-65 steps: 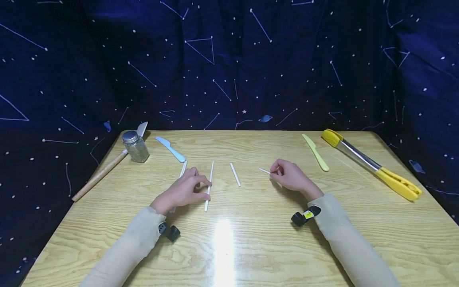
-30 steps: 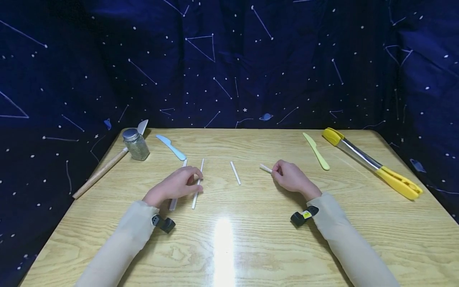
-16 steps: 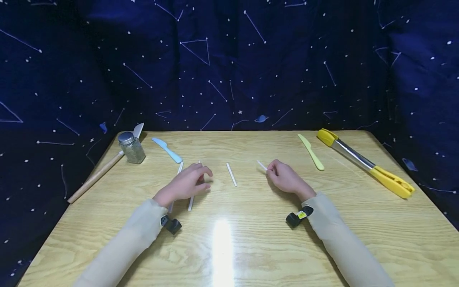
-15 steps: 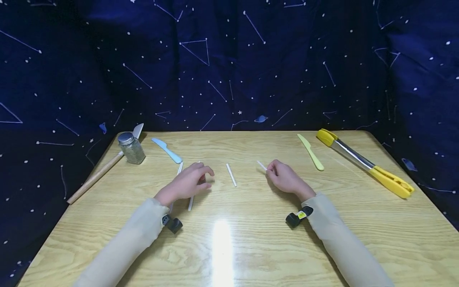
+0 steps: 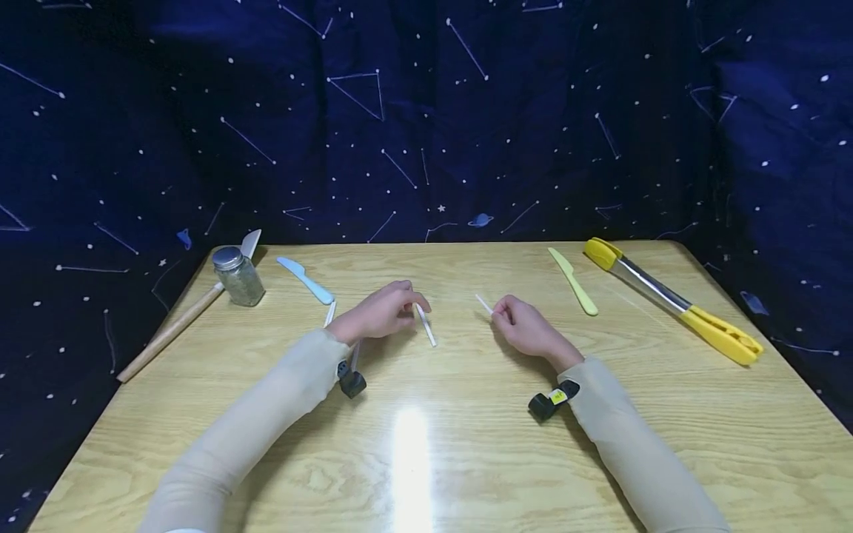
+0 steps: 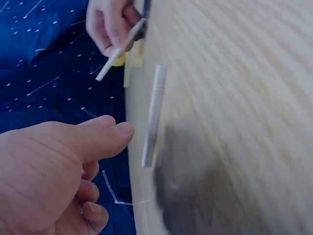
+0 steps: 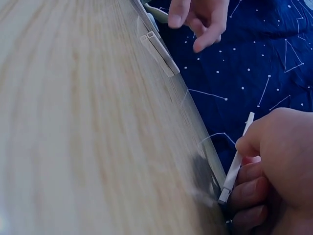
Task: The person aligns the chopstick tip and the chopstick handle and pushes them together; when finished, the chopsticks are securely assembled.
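Observation:
My right hand (image 5: 533, 333) pinches a short white stick (image 5: 484, 304) between thumb and fingers, its far end pointing up and left. In the right wrist view this held stick (image 7: 234, 171) looks square-edged. A second short white stick (image 5: 426, 326) lies on the table at the centre. Over its far end hovers my left hand (image 5: 386, 309), fingers loosely bent. The left wrist view shows the thumb close beside the lying stick (image 6: 154, 117) but apart from it. Two longer white sticks, one at the left (image 5: 331, 312), are partly hidden by my left hand and wrist.
A blue plastic knife (image 5: 305, 280) lies at the back left, near a glass jar (image 5: 238, 277) with a metal lid and a wooden-handled spatula (image 5: 172, 333). On the right are a pale green knife (image 5: 573, 281) and yellow-ended tongs (image 5: 653, 287). A starry curtain (image 5: 426, 118) hangs behind.
My left hand shifted a long white stick left, released it, and moved right to the short stick at the centre. The right hand stays nearly in place, its stick turned slightly upward.

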Tool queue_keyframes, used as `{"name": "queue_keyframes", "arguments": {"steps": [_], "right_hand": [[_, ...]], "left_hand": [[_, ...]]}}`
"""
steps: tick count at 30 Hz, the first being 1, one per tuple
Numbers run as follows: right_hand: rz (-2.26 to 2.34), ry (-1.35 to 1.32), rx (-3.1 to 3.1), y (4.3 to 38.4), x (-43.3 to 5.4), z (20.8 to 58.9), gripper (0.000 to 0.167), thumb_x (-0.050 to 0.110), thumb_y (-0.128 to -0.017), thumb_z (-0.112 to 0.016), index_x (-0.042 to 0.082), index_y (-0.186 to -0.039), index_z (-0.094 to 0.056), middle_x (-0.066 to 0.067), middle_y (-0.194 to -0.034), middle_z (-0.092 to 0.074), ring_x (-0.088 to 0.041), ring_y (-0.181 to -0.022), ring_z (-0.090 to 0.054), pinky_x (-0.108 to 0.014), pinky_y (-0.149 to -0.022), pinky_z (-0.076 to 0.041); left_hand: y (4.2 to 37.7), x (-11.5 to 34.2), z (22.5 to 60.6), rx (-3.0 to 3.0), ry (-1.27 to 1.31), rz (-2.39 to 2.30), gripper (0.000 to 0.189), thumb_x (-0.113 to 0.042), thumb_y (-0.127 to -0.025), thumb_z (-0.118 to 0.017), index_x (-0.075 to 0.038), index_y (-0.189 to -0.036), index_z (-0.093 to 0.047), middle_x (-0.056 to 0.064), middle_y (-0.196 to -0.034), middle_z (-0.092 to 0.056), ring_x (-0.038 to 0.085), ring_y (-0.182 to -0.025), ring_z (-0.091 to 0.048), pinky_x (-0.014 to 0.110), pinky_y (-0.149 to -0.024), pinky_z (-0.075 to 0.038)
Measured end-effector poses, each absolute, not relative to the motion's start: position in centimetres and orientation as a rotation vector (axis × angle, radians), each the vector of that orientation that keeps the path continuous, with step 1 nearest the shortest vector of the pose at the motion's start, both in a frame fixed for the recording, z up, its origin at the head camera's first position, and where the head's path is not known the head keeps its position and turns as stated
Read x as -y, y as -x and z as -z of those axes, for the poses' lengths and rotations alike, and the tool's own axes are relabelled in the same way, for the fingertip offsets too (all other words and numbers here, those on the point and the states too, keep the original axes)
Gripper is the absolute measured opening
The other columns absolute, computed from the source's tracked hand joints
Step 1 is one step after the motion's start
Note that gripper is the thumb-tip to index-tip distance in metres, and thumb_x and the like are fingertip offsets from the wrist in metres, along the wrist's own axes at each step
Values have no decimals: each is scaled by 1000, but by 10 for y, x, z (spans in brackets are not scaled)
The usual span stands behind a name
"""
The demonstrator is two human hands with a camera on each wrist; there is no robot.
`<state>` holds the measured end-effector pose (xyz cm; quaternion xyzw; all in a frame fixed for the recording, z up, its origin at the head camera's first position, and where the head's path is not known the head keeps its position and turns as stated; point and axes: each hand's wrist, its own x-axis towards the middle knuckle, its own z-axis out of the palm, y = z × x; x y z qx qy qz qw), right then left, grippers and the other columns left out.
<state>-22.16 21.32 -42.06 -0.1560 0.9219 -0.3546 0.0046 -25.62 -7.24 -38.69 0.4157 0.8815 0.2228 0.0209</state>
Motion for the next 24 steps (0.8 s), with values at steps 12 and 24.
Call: {"name": "queue_keyframes", "arguments": {"steps": [12, 24], "right_hand": [[1135, 469, -2880, 222, -211, 421, 11, 8, -96, -48, -1, -97, -54, -1, -72, -44, -14, -62, -41, -24, -58, -35], [1134, 448, -2876, 222, -215, 420, 11, 8, -96, -48, -2, -97, -54, -1, -72, -44, -14, -62, -41, -24, -58, -35]], "left_hand": [[266, 58, 402, -2708, -1310, -582, 9, -6, -82, -72, -13, -87, -74, 1, -80, -49, 13, -75, -43, 23, -67, -38], [253, 53, 393, -2819, -1327, -747, 5, -17, -83, -73, -19, -85, -70, 6, -119, -54, 24, -104, -43, 40, -84, -31]]}}
